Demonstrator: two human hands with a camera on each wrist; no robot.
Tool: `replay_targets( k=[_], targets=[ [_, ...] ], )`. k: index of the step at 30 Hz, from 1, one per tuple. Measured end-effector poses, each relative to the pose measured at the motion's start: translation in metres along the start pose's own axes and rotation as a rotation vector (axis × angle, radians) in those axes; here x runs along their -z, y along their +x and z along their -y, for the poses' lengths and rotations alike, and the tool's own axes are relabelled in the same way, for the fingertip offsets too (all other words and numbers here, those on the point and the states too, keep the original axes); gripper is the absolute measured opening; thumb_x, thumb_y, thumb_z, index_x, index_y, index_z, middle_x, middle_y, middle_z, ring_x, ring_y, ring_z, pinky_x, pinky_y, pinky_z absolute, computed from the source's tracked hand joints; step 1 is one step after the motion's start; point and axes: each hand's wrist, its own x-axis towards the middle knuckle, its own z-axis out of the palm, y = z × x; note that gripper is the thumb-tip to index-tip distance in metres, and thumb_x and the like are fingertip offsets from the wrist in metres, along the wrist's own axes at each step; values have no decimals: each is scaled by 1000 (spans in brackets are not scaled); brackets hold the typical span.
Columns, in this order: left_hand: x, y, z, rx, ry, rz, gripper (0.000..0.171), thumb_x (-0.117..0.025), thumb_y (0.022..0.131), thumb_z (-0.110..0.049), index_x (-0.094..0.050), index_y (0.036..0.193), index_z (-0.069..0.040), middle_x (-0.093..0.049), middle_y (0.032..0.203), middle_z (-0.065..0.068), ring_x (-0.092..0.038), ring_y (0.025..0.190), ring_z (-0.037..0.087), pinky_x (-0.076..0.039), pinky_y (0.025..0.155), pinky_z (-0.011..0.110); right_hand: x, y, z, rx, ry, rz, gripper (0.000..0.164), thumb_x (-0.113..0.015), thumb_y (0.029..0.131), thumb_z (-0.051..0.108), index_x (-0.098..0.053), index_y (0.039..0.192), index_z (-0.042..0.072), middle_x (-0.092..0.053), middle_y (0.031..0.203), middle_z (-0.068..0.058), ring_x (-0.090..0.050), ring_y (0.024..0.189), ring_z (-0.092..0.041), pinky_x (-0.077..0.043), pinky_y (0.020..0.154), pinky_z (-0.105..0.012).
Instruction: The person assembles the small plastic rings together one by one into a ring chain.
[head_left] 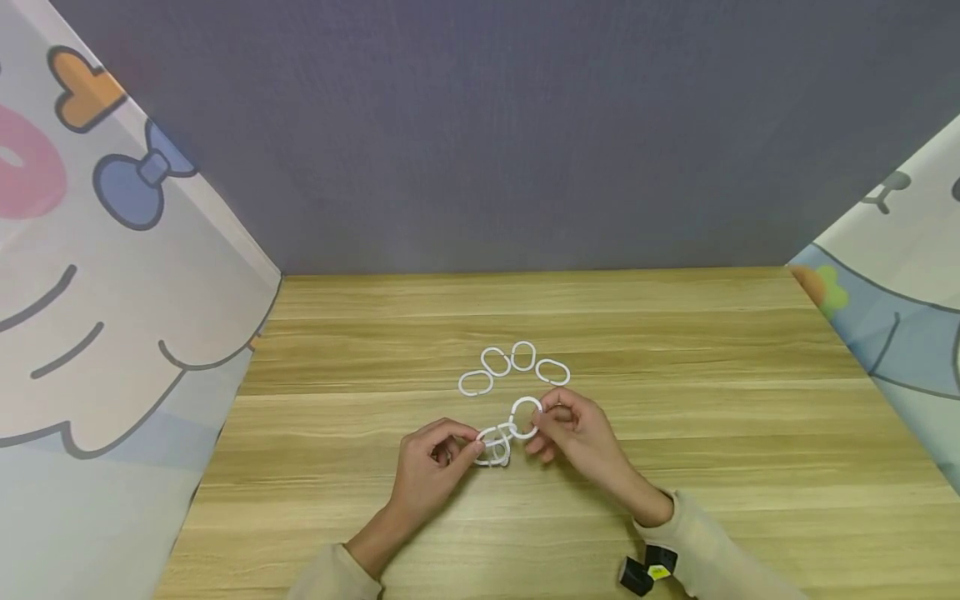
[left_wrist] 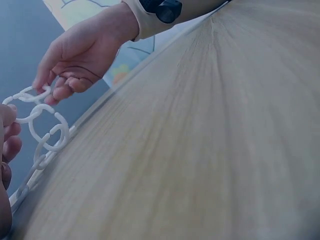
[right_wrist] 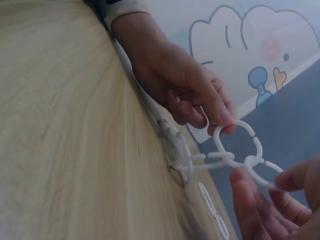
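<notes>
My left hand (head_left: 435, 467) pinches a white plastic oval chain link (head_left: 491, 462) between thumb and forefinger. Hooked through it is another white link (head_left: 527, 398), pinched at its right side by the thumb and fingers of my right hand (head_left: 581, 435). Each link has a small gap in its loop. From the link under the left fingertips, more joined links (right_wrist: 186, 157) hang toward the table in the right wrist view. The left wrist view shows this hanging part as linked loops (left_wrist: 59, 116), with the left hand mostly cut off at the edge.
Several loose white links, among them one at the left (head_left: 476, 383) and one at the right (head_left: 552, 372), lie in an arc beyond the hands on the wooden table (head_left: 712, 350). A grey panel (head_left: 525, 150) stands behind the table. Black wrist gear (head_left: 647, 570) sits at the right sleeve.
</notes>
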Motion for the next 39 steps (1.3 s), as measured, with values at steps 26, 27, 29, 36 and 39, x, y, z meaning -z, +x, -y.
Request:
replay_targets(
  k=[26,27,29,36,39],
  targets=[
    [-2,-1,5,8,144,84,16,-91,91,-5,-82,100,-15,-75,83,-5,-53,62,-2,-45,51,19,6,-3,-4,47,87,-50,19,-69,107,-3,-66,105,-22,-73,75,-2,-69,65,-8,-62,59,-25],
    [-2,0,5,13,152,88,16,-91,91,-6,-83,100,-16,-75,83,-6,-53,61,-2,-45,51,19,7,-3,-4,46,92,-51,19,-69,106,-4,-66,106,-22,-73,75,-2,-69,65,-8,-62,59,-25],
    [-3,0,4,23,169,95,16,-92,91,-6,-83,100,-16,-74,83,-8,-53,62,-2,-45,51,20,7,-3,-5,43,111,-52,18,-70,104,-6,-65,108,-23,-74,78,-5,-69,65,-7,-62,59,-24],
    [-3,1,3,35,185,108,18,-92,91,-7,-84,103,-18,-75,87,-10,-53,62,-3,-45,51,21,6,-4,-7,42,148,-48,19,-71,102,-9,-62,111,-23,-77,86,-10,-71,67,-6,-61,59,-23],
    [-3,1,3,32,177,111,20,-91,90,-5,-83,104,-17,-75,88,-9,-53,62,-3,-44,50,20,5,-5,-8,43,149,-41,18,-72,101,-10,-62,110,-22,-77,87,-11,-72,67,-7,-61,59,-23]
  ],
)
